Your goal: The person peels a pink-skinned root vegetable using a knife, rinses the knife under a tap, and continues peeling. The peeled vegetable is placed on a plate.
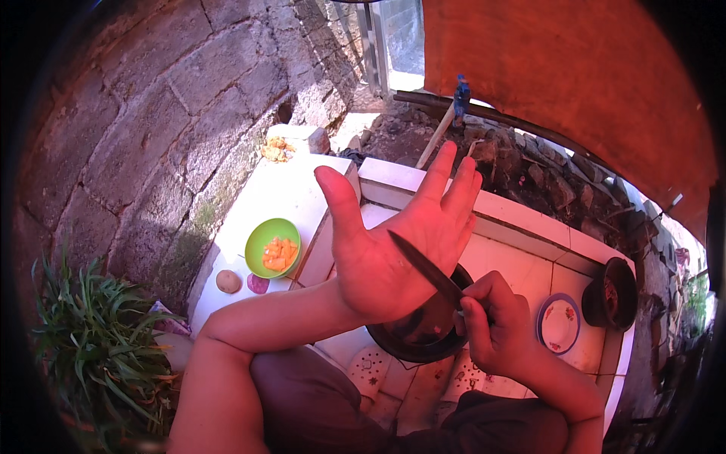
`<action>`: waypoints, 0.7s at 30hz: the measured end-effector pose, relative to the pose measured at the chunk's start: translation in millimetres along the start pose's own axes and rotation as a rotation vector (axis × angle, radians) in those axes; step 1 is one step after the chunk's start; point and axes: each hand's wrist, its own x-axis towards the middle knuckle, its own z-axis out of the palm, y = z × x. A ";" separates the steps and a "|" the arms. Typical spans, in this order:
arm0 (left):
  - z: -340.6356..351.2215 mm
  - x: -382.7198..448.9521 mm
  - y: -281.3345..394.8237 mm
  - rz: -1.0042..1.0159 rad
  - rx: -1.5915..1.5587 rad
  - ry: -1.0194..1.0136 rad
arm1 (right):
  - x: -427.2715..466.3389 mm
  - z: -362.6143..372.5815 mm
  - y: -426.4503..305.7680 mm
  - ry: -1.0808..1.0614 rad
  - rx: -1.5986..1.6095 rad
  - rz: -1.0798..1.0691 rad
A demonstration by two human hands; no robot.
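Observation:
My left hand (pixel 397 249) is raised with its palm up and fingers spread, holding nothing. In my right hand (pixel 493 323) is a dark-bladed knife (pixel 426 268), gripped by the handle. The blade slants across the view of my left palm; whether it touches the skin cannot be told. Beneath both hands stands a black basin (pixel 408 346), partly hidden by them. To the left, a green bowl (pixel 253 245) holds orange food chunks (pixel 279 253). Beside that bowl lie a round brown item (pixel 228 281), perhaps a potato, and a purple piece (pixel 257 284).
A blue-rimmed floral plate (pixel 558 323) and a black pot (pixel 595 295) are at the right of the white-tiled basin area (pixel 519 261). A blue tap (pixel 461 96) rises beyond the low tiled wall. A block wall (pixel 142 113) and a leafy plant (pixel 102 340) border the left.

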 end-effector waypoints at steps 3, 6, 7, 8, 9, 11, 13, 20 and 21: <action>2.1 -0.2 3.6 -0.024 0.023 0.039 | -0.7 0.4 3.8 0.000 -0.055 -0.065; -0.1 -2.6 3.8 -0.045 -0.039 0.054 | -0.1 2.2 5.5 0.058 -0.026 -0.025; 1.2 -2.1 3.8 -0.047 -0.025 0.058 | -0.5 1.9 6.1 0.052 -0.024 -0.016; 1.8 -1.6 3.5 -0.050 -0.010 0.062 | -0.7 0.6 5.9 0.025 -0.038 -0.036; 2.1 -1.6 3.5 -0.054 -0.030 0.067 | -0.6 -0.9 4.7 -0.001 -0.052 -0.057; 2.5 -2.1 3.1 -0.063 -0.070 0.077 | 0.0 -2.3 3.1 0.021 -0.068 -0.049; 0.9 -3.3 2.0 -0.058 -0.053 0.065 | 0.2 -2.4 2.4 0.114 -0.073 0.014; 1.1 -4.3 3.7 -0.079 0.015 0.043 | -0.1 -3.8 4.6 0.074 -0.131 -0.075; -0.1 -3.8 3.1 -0.065 -0.014 0.011 | -0.3 -4.4 4.9 0.071 -0.128 -0.066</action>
